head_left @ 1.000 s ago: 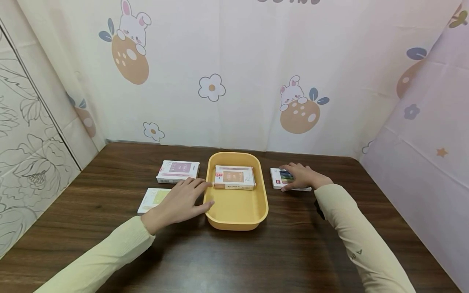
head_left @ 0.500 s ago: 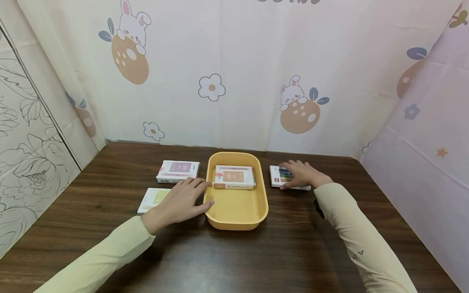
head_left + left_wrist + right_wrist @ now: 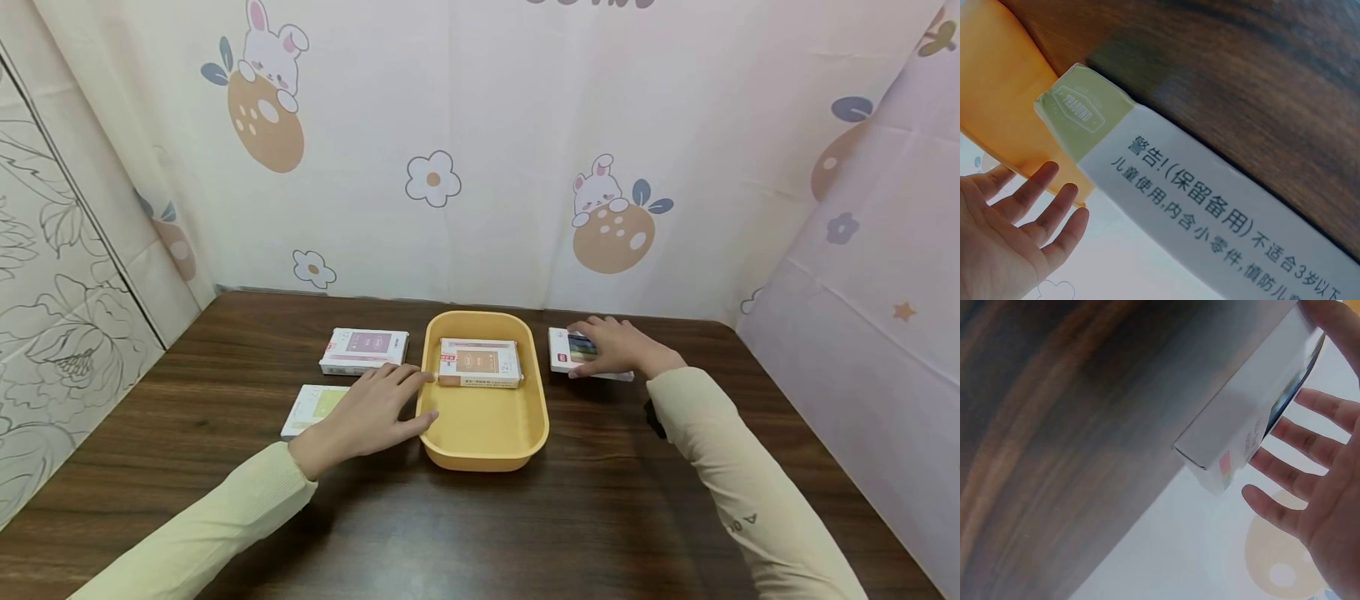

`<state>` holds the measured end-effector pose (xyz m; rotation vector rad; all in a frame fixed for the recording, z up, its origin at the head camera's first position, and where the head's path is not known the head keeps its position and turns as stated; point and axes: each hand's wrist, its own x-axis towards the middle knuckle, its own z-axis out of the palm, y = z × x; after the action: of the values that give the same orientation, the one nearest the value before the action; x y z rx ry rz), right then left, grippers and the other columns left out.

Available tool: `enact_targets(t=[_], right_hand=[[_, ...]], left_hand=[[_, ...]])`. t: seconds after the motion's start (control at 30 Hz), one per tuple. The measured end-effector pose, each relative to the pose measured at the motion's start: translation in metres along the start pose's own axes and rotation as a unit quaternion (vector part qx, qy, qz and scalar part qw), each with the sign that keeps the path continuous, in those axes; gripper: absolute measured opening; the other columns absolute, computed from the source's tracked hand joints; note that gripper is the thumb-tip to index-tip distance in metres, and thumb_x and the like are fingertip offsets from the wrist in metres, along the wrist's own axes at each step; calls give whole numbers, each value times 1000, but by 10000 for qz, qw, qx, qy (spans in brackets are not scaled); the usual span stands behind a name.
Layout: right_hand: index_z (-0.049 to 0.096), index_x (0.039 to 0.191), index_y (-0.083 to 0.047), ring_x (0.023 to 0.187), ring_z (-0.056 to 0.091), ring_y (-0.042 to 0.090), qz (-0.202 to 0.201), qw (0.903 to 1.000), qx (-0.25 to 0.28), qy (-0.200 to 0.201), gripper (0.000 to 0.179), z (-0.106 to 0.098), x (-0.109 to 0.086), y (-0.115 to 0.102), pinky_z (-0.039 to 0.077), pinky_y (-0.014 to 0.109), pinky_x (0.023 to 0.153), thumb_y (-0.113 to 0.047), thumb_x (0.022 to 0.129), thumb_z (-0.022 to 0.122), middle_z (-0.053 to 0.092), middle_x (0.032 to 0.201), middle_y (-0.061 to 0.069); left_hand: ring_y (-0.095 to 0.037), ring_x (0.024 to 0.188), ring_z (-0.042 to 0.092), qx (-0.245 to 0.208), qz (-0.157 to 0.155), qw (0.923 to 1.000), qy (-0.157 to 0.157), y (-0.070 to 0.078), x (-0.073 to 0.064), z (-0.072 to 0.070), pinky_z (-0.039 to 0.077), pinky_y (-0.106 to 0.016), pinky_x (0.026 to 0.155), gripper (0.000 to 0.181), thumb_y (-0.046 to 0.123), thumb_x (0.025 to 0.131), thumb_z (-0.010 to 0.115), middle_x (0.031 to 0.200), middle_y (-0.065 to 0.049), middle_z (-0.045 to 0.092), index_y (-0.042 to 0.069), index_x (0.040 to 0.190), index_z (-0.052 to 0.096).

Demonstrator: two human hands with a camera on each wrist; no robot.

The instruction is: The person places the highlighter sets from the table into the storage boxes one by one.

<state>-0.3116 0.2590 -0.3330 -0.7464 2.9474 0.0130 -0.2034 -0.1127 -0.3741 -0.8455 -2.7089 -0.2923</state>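
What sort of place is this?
Probably an indoor tabletop workspace, maybe a corner set up for recording: a dark wood-grain table, pale rabbit-print cloth hanging behind it, and a yellow tray with a small flat box inside.

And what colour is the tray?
The tray is plain yellow, seen best in the head view.

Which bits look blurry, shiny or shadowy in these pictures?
Head view: a pale shine on the table near the bottom, and a dark shadow beneath the left sleeve; left wrist view: wood grain smeared at the upper right, but big letters on the green-ended box are readable; right wrist view: wood streaky and soft, small print on the white box too blurry to read.
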Motion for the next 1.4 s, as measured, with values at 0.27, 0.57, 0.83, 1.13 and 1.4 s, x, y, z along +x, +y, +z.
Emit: enact_targets(t=[0.27, 0.57, 0.83, 1.13, 1.4], right_hand=[[45, 133, -10, 109, 49, 37, 103, 9999, -52, 8, 80, -18, 0, -11, 34, 60, 91, -52, 70, 71, 49, 127, 19], [42, 135, -11, 111, 47, 36, -13, 9999, -105, 4, 84, -33, 5, -23, 33, 59, 94, -56, 70, 69, 49, 129, 18], [43, 135, -14, 112, 47, 34, -156, 9997, -177, 15, 83, -39, 8, -41, 33, 57, 95, -58, 69, 69, 49, 130, 16], [43, 135, -15, 113, 46, 32, -439, 9986, -297, -53, 82, -38, 15, -65, 33, 56, 96, -58, 70, 68, 49, 129, 13], [43, 135, -16, 113, 46, 30, -641, 9963, -551, -117, 79, -39, 23, -89, 33, 52, 97, -59, 73, 64, 50, 127, 11]], left_hand=[[-23, 106, 53, 12, -12, 10000, -27, 0, 0, 0, 41, -41, 91, 54, 57, 85, 46, 116, -1, 58, 17, 121, 56], [-22, 106, 53, 22, 0, 10000, 5, 0, 0, 0, 42, -41, 90, 53, 56, 85, 47, 116, -1, 59, 17, 120, 56], [-22, 106, 53, 10, -6, 10000, -12, 0, 0, -1, 42, -41, 90, 53, 55, 85, 48, 116, -2, 59, 17, 120, 56], [-22, 106, 53, 23, -7, 10000, -30, 0, 0, 0, 42, -41, 89, 54, 57, 85, 46, 117, -1, 58, 17, 121, 55], [-22, 107, 52, 39, -28, 10000, -70, -1, 0, 0, 42, -41, 90, 55, 58, 86, 44, 118, -1, 58, 18, 122, 55]])
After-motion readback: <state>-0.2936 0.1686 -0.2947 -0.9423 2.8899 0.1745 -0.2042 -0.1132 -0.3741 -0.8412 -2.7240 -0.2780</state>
